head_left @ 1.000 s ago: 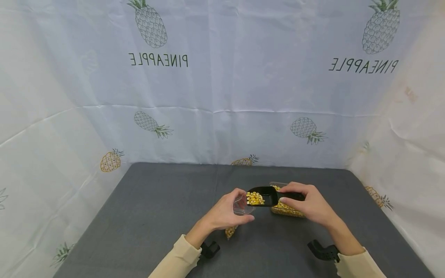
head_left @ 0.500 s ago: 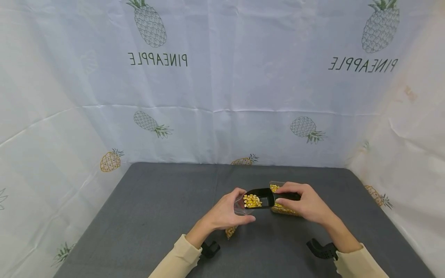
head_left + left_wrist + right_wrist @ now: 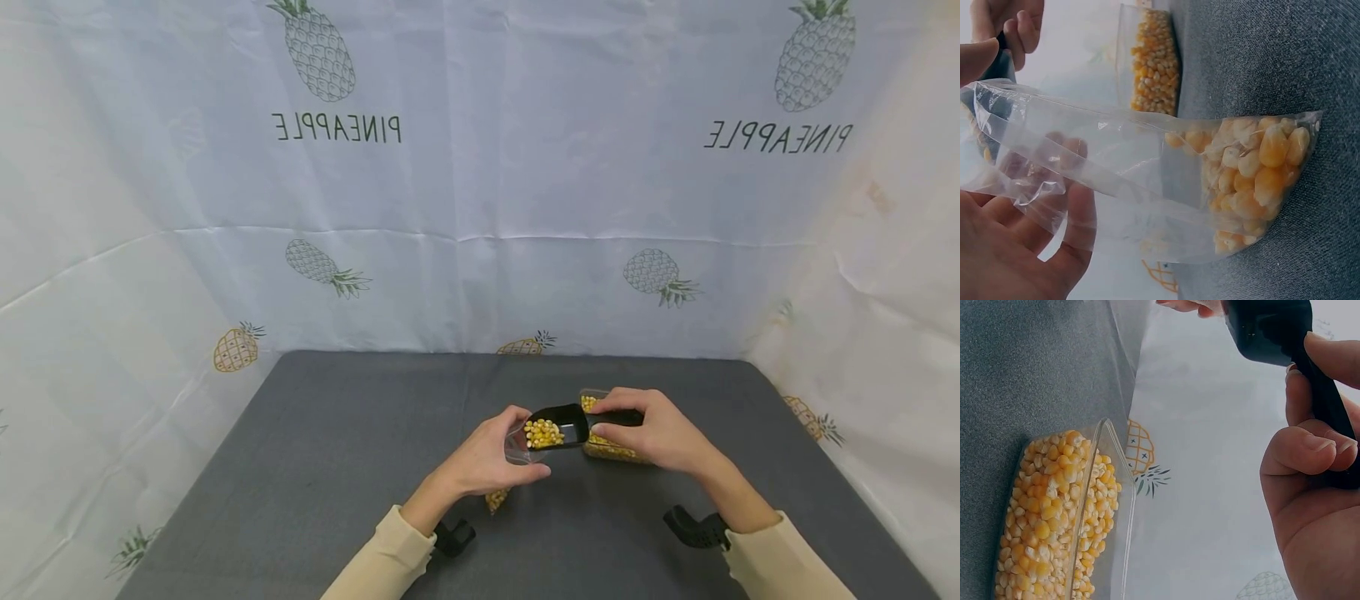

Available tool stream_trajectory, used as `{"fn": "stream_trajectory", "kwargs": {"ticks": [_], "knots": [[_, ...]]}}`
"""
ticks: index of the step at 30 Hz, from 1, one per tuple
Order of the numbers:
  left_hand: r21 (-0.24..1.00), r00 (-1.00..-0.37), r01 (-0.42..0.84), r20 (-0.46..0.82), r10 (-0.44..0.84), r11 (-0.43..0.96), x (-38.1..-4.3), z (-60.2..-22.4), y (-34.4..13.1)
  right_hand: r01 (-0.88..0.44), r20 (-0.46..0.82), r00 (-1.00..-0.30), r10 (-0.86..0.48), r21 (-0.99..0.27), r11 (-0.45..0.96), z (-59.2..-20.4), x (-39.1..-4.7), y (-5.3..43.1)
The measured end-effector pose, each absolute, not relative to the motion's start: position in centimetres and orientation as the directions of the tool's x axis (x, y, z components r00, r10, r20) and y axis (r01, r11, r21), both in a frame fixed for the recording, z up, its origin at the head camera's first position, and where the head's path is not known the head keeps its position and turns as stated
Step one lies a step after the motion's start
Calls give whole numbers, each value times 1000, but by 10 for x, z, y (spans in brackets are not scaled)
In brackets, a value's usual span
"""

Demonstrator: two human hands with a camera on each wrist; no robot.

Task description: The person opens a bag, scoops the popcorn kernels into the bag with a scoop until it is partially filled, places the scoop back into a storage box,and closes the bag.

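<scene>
My left hand (image 3: pixel 487 457) holds a clear plastic bag (image 3: pixel 1129 162) by its top, fingers curved around the mouth. Corn kernels (image 3: pixel 1254 172) fill the bag's bottom, which touches the table in the left wrist view. In my right hand (image 3: pixel 656 429) is a black scoop (image 3: pixel 576 423), gripped by its handle (image 3: pixel 1329 400). Yellow kernels lie in the scoop's front part, and its tip sits inside the bag's opening. Under and behind the right hand stands a clear plastic box (image 3: pixel 1104 434) holding many corn kernels.
A dark grey cloth covers the table (image 3: pixel 360 433). White curtain (image 3: pixel 480 167) with pineapple prints hangs at the back and both sides. Black wrist mounts (image 3: pixel 453 537) sit on both forearms, low over the table.
The right hand has moved slightly left, bringing the scoop's tip further into the bag's mouth. The kernels remain in the scoop. My left hand has stayed almost still.
</scene>
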State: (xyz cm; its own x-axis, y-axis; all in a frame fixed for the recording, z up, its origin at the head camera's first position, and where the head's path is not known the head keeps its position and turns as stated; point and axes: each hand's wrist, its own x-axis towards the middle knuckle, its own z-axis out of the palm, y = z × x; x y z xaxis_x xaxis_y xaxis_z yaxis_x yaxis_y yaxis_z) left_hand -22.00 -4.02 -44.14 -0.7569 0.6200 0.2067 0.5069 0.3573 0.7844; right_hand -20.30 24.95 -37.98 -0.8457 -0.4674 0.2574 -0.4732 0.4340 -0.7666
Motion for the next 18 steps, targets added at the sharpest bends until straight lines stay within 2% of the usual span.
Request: {"fn": "stream_trajectory", "kwargs": {"ticks": [18], "knots": [[781, -736, 515, 192, 649, 353, -220, -442, -41, -472, 194, -843, -503, -714, 516, -378, -206, 254]]}}
